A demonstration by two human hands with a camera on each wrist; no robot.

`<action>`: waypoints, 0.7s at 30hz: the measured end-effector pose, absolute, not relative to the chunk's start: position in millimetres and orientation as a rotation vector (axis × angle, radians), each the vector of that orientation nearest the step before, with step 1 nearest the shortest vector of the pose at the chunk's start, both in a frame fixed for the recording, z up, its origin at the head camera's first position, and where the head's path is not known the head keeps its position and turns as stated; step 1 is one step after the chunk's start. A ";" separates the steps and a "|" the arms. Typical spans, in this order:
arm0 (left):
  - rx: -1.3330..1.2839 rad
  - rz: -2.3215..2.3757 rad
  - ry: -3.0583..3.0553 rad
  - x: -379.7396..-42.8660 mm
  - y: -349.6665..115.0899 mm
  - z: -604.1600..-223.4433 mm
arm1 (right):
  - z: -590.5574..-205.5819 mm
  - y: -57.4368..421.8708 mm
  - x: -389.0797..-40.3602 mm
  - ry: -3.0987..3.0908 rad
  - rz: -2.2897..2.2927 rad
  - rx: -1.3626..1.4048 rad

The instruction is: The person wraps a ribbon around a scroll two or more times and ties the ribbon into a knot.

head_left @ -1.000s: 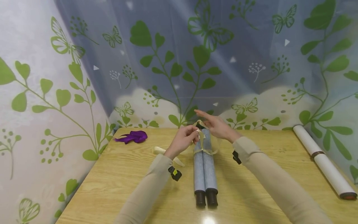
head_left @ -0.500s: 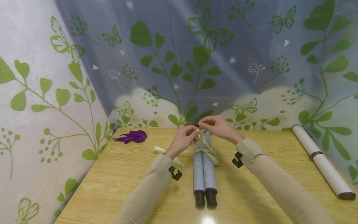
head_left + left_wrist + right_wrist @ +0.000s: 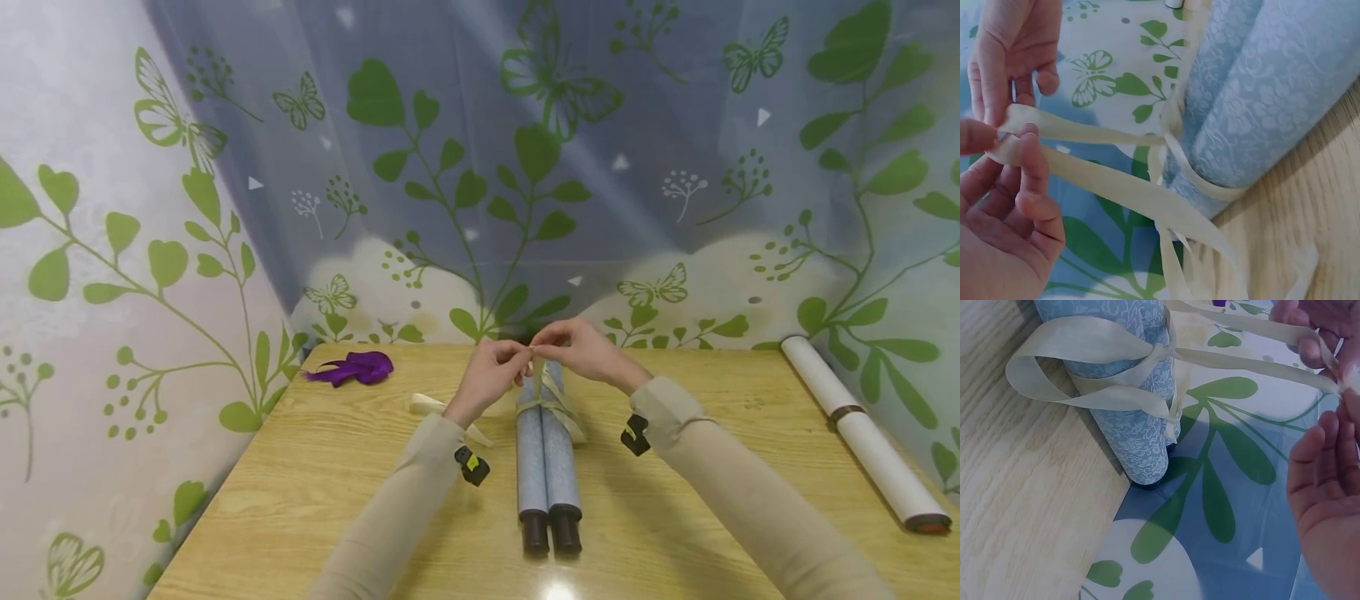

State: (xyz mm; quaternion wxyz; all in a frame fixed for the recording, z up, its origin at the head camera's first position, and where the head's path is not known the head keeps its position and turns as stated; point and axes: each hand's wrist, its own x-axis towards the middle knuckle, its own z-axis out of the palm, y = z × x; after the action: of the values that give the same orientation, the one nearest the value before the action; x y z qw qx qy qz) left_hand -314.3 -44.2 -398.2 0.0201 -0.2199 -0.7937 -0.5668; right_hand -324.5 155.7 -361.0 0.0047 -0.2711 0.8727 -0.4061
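Two scroll rolls (image 3: 531, 467) backed in pale blue floral fabric lie side by side, their dark brown knobs (image 3: 566, 532) toward me. A cream ribbon (image 3: 1119, 397) wraps both rolls and crosses at a tie, with a loose loop hanging on the right side. Above the far part of the rolls, my left hand (image 3: 491, 375) pinches a raised length of this ribbon between thumb and fingers. My right hand (image 3: 585, 352) pinches the ribbon at the same spot, fingertips meeting the left ones. In the left wrist view, two ribbon strands (image 3: 1104, 178) run from the fingertips to the tie.
A purple ribbon (image 3: 360, 367) lies bunched at the table's back left. Another cream ribbon piece (image 3: 429, 403) rests left of the rolls. A white scroll roll (image 3: 862, 429) with a brown band lies along the right edge. A leaf-patterned curtain (image 3: 450, 208) stands behind the wooden table (image 3: 300, 500).
My right hand, earlier stretched out over the rolls' far end, has come in to pinch the ribbon beside the left fingertips. The ribbon loop now droops at the right. My left hand has barely moved.
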 end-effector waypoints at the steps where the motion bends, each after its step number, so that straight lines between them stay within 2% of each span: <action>1: -0.672 -1.761 -2.464 -314.4 -44.5 -398.6 | -361.1 156.2 -324.4 2.749 -1.274 -0.845; 6: -0.544 -1.755 -2.498 -319.8 -46.8 -403.7 | -360.2 157.9 -322.9 2.757 -1.338 -0.810; 10: -0.510 -1.556 -2.601 -329.1 -50.6 -412.9 | -360.3 157.9 -323.2 2.706 -1.402 -0.777; 17: -0.784 -0.789 -2.874 -344.7 -53.7 -434.6 | -359.5 155.5 -322.4 2.613 -1.439 -0.757; 21: -0.802 -0.564 -2.972 -347.2 -51.9 -440.7 | -359.1 155.0 -321.0 2.608 -1.438 -0.758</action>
State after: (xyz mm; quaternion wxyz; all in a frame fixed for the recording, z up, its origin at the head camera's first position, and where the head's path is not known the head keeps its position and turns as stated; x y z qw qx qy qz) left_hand -347.2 -51.9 -440.7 0.0062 -0.2562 -0.9496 -0.1802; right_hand -321.0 155.0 -359.1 0.0346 -0.2464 0.8482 -0.4676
